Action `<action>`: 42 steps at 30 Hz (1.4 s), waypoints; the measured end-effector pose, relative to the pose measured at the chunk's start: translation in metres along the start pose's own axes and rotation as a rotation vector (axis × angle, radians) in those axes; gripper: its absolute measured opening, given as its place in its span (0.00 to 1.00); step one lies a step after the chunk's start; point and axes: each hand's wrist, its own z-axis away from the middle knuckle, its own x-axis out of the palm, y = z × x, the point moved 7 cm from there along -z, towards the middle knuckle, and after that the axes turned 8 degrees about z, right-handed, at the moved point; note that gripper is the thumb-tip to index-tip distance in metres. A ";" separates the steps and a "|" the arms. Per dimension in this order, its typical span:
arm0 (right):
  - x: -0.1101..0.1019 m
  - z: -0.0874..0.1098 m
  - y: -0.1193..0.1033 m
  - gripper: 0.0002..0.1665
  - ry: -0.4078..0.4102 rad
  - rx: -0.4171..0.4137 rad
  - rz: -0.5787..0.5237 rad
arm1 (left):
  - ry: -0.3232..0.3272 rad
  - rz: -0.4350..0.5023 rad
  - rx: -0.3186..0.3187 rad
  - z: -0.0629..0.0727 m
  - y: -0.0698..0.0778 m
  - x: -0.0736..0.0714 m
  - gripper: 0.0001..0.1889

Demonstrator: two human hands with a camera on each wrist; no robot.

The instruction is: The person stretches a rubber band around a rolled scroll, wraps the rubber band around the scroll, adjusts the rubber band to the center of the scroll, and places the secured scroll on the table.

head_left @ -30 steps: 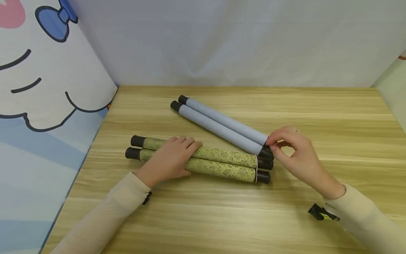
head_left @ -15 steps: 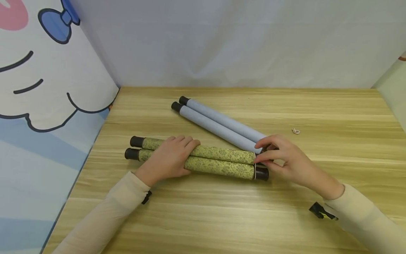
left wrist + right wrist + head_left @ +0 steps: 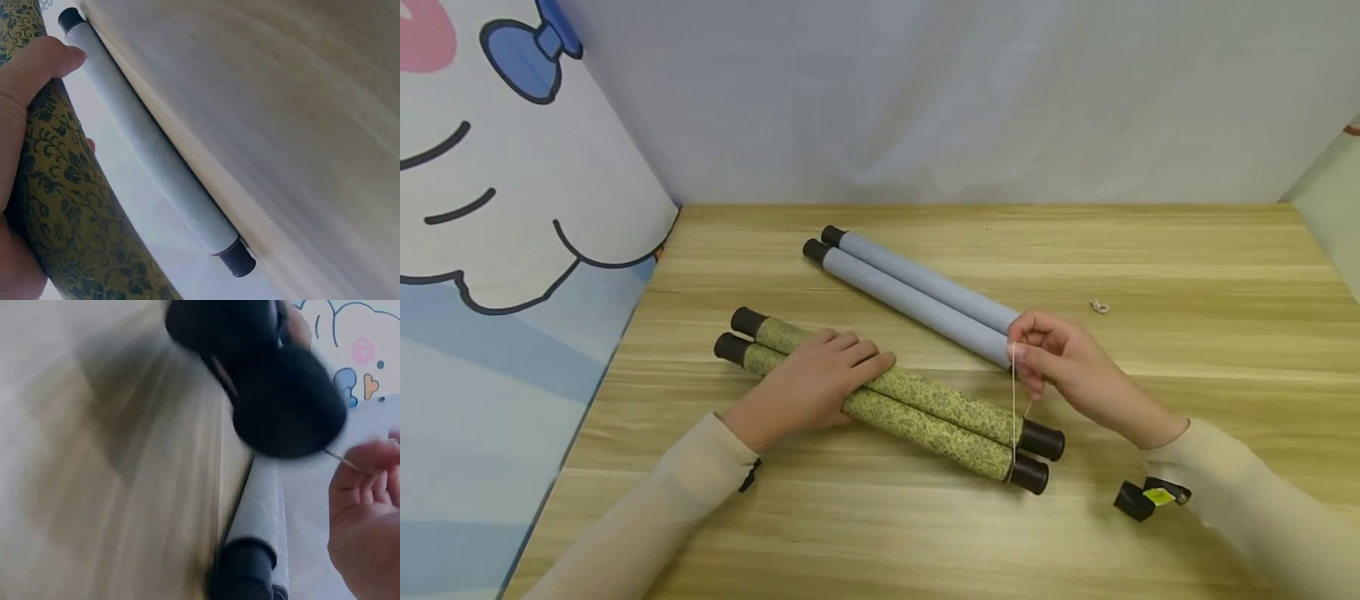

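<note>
My left hand [image 3: 812, 379] grips a pair of green floral scroll rolls [image 3: 936, 408] with dark end knobs, fingers over the top. In the left wrist view the thumb and fingers wrap round the patterned roll [image 3: 69, 187]. The fingers of my right hand [image 3: 1067, 367] pinch a thin pale elastic band [image 3: 1013, 408], pulled up taut from the rolls' right end. In the right wrist view the band [image 3: 340, 460] runs from behind the large dark knobs [image 3: 287, 403] to the fingertips. Behind lies a pale blue pair of scroll rolls [image 3: 917, 304], its right end hidden by my right hand.
A small crumpled pale band [image 3: 1099, 307] lies on the wooden table [image 3: 1195, 350], right of the blue rolls. A grey-white cloth [image 3: 962, 100] hangs along the back, and a cartoon-printed panel [image 3: 512, 267] stands at the left.
My right hand has gone from the blue rolls' end to the green rolls' band and pulled it up. The green rolls have turned, their right end coming nearer.
</note>
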 end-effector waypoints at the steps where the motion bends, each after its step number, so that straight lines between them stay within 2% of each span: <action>1: -0.001 -0.001 0.002 0.08 -0.009 0.041 0.015 | 0.010 0.005 0.015 0.001 0.002 -0.002 0.45; 4: -0.006 -0.002 0.005 0.16 -0.013 0.125 0.160 | 0.027 0.005 0.024 0.003 0.005 -0.008 0.46; 6: -0.006 -0.001 0.007 0.22 -0.044 0.166 0.148 | 0.033 0.009 0.015 0.005 0.004 -0.011 0.47; 7: -0.003 -0.001 0.007 0.23 -0.080 0.176 0.090 | 0.034 0.010 0.009 0.006 0.004 -0.011 0.48; 9: 0.006 0.000 0.004 0.24 -0.165 0.170 -0.133 | 0.032 0.006 -0.004 0.007 0.003 -0.012 0.47; 12: 0.018 0.003 -0.009 0.30 -0.276 0.083 -0.466 | 0.018 -0.001 -0.035 0.008 0.001 -0.010 0.47; 14: 0.022 0.004 -0.017 0.33 -0.316 -0.003 -0.608 | 0.007 0.002 -0.063 0.008 -0.002 -0.009 0.47; 16: 0.023 0.005 -0.023 0.33 -0.313 -0.070 -0.652 | -0.002 0.006 -0.088 0.009 -0.004 -0.007 0.48; 17: 0.023 0.005 -0.024 0.32 -0.305 -0.084 -0.633 | -0.002 0.007 -0.096 0.010 -0.005 -0.007 0.47; 19: 0.026 0.006 -0.024 0.30 -0.279 -0.111 -0.521 | -0.004 0.006 -0.106 0.010 -0.005 -0.007 0.47; 22: 0.032 0.011 -0.025 0.33 -0.240 -0.120 -0.221 | -0.011 0.007 -0.144 0.011 -0.008 -0.007 0.47; 24: 0.038 0.015 -0.027 0.39 -0.216 -0.124 -0.015 | -0.020 0.007 -0.191 0.011 -0.012 -0.007 0.47; 26: 0.042 0.019 -0.032 0.45 -0.183 -0.166 0.141 | -0.025 0.011 -0.250 0.013 -0.016 -0.008 0.47; 29: 0.048 0.025 -0.038 0.51 -0.111 -0.208 0.271 | -0.013 0.028 -0.336 0.015 -0.021 -0.010 0.47; 31: 0.051 0.028 -0.039 0.51 -0.056 -0.201 0.277 | 0.009 0.051 -0.385 0.016 -0.023 -0.010 0.47; 33: 0.051 0.031 -0.037 0.51 0.009 -0.172 0.229 | 0.035 0.076 -0.427 0.017 -0.025 -0.011 0.47; 38: 0.043 0.040 -0.030 0.44 0.166 -0.134 0.004 | 0.110 0.097 -0.513 0.021 -0.030 -0.015 0.47; 42: 0.036 0.042 -0.023 0.40 0.213 -0.104 -0.144 | 0.159 0.089 -0.537 0.023 -0.030 -0.020 0.47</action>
